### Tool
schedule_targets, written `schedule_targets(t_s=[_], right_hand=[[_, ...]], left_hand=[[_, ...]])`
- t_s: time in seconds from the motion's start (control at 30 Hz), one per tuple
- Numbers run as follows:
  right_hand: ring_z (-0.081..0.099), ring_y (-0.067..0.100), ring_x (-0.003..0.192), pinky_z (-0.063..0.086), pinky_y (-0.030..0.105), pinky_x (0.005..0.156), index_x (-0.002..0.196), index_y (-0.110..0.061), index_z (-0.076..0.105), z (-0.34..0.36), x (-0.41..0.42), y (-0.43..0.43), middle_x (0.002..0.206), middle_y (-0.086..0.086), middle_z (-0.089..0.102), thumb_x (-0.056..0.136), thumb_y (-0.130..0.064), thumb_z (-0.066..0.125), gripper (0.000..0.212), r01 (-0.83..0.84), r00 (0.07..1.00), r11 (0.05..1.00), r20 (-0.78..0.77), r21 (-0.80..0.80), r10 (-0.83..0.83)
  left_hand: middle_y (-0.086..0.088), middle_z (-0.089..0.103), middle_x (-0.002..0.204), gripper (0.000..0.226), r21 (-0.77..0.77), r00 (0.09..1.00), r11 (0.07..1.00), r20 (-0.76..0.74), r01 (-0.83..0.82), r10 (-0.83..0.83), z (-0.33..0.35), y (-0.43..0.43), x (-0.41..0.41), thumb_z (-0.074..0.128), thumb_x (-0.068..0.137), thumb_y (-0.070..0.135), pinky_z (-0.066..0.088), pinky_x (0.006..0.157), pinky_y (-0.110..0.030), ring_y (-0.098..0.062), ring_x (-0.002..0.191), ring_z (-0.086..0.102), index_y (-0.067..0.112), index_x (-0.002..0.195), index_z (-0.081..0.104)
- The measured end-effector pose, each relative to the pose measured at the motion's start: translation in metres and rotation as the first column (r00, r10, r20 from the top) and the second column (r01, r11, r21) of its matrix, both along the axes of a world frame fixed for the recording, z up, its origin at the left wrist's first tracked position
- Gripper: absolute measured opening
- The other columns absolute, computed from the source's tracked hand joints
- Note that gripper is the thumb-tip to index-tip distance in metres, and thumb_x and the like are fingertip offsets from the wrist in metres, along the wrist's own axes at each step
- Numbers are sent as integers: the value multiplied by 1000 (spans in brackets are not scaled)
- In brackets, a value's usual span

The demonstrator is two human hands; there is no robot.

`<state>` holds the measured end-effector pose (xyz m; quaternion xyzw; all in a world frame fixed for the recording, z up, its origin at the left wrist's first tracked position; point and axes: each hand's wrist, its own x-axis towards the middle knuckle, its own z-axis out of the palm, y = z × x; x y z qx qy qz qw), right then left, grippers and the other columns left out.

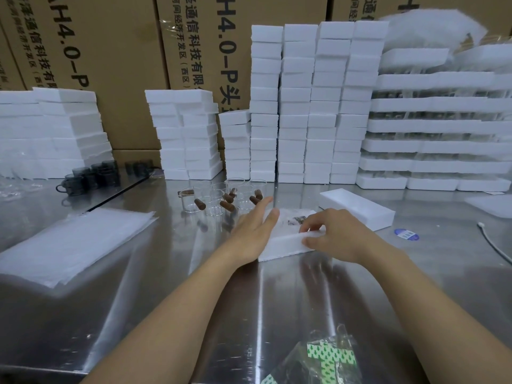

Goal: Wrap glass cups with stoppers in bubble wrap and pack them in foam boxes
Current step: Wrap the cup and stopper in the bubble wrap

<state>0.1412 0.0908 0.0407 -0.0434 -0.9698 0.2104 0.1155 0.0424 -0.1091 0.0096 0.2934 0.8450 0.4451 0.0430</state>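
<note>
A white foam box (282, 246) lies open on the steel table in front of me, with a wrapped cup (295, 220) showing inside it. My left hand (255, 228) rests with straight fingers against the box's left side. My right hand (329, 234) grips the box's near right rim, thumb on the outer wall and fingers curled over the top. A foam lid (357, 210) lies just behind and to the right. Several clear glass cups (221, 195) with brown stoppers (227, 205) stand behind the box. A pile of bubble wrap sheets (72, 242) lies at the left.
Tall stacks of foam boxes (304, 106) line the back, with cardboard cartons (110, 51) behind. Dark glass mugs (94, 176) stand at the back left. A bag with green tape pieces (327, 358) lies near me, a blue sticker (406, 234) and a white cable (493, 245) at the right.
</note>
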Motion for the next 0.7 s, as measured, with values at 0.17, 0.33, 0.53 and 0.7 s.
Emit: schedule_targets(t_s=[0.17,0.33,0.53,0.7], right_hand=[[60,-6,82,42,23,69,90,-44,75,2,-2,13,94,-28,68,79,-73,57,36,-7,989,979,-148,-201,-23],[59,22,108,42,35,82,132,-28,62,-20,-15,59,151,-7,42,95,-35,64,38,343,856,921,-343,-183,-387],[23,37,149,27,51,117,138,-25,60,-43,-16,90,171,5,15,89,-40,71,52,610,783,792,-129,-33,-609],[28,42,147,29,54,118,135,-24,62,-40,-14,92,165,12,28,91,-42,71,48,623,767,769,-78,-142,-636]], left_hand=[[1,41,167,48,31,999,999,36,6,-7,-1,-1,-8,41,112,39,27,125,-39,-18,155,33,43,160,41],[7,55,147,37,33,1000,999,15,7,-8,-2,-1,-8,45,110,43,34,108,-35,-16,140,47,44,146,54],[22,51,143,79,-3,997,999,-62,42,-42,-1,-7,-4,67,78,83,35,107,-32,-7,135,45,46,146,51],[25,60,137,81,-22,995,995,-41,95,-96,0,-9,-7,72,63,92,43,101,-27,-5,130,55,50,131,59]])
